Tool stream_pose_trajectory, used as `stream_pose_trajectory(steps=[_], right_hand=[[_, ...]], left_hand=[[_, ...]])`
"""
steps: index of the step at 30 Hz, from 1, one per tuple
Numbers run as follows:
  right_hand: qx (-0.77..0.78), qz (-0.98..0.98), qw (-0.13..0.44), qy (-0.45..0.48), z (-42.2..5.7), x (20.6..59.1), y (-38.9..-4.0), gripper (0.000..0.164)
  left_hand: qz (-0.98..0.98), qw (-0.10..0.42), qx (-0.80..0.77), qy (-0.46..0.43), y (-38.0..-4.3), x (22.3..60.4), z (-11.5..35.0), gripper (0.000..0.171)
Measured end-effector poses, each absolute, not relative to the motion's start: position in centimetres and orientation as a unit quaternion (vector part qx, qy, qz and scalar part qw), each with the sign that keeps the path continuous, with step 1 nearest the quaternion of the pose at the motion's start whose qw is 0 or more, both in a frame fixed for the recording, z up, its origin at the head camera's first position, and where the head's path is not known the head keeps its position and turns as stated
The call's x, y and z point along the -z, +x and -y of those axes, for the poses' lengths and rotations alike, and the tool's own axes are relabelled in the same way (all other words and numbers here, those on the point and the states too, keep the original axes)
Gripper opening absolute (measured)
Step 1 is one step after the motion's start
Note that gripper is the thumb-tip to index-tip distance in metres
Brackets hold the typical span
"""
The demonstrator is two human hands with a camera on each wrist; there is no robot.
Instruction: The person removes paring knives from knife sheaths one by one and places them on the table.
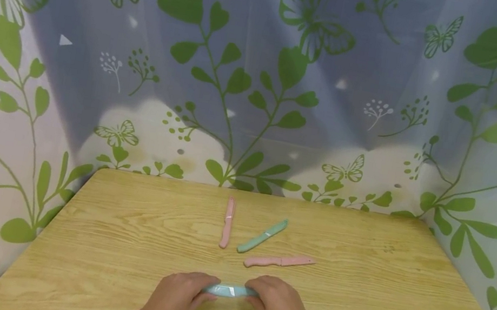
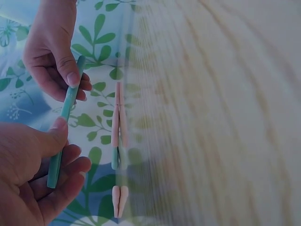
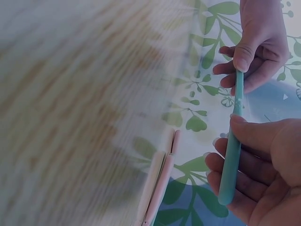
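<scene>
A light blue paring knife (image 1: 230, 291) with its blade covered by a matching sheath is held level between both hands, over the near part of the table. My left hand (image 1: 178, 292) pinches the flat sheath end between thumb and fingers, as the left wrist view of the knife (image 2: 69, 101) shows. At the other end, my right hand (image 1: 279, 309) grips the rounded handle, with the thumb laid along the knife (image 3: 230, 165) in the right wrist view. Beyond the hands lie a green sheathed knife (image 1: 263, 235), an upright-pointing pink knife (image 1: 228, 223) and a slanted pink knife (image 1: 280, 262).
The wood-grain table (image 1: 127, 228) reaches back to a curtain (image 1: 247, 105) printed with green leaves and butterflies. The same patterned cloth hangs along the left and right sides of the table.
</scene>
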State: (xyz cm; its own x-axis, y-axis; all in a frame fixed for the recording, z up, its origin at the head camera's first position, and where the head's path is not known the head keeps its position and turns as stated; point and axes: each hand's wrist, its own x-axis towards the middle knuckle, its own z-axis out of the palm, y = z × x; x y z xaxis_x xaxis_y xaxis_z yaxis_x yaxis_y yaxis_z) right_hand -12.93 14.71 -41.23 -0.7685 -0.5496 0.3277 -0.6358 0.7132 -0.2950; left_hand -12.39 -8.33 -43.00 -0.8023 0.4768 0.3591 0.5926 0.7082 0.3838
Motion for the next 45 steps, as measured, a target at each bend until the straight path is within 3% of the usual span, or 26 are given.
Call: stream_pose_trajectory(steps=[45], right_hand=[[-0.206,0.918,0.094,0.325,-14.86,41.16,-13.04,0.015]], left_hand=[[0.918,0.115,0.238,-0.295,-12.36,42.8,8.25,0.023]])
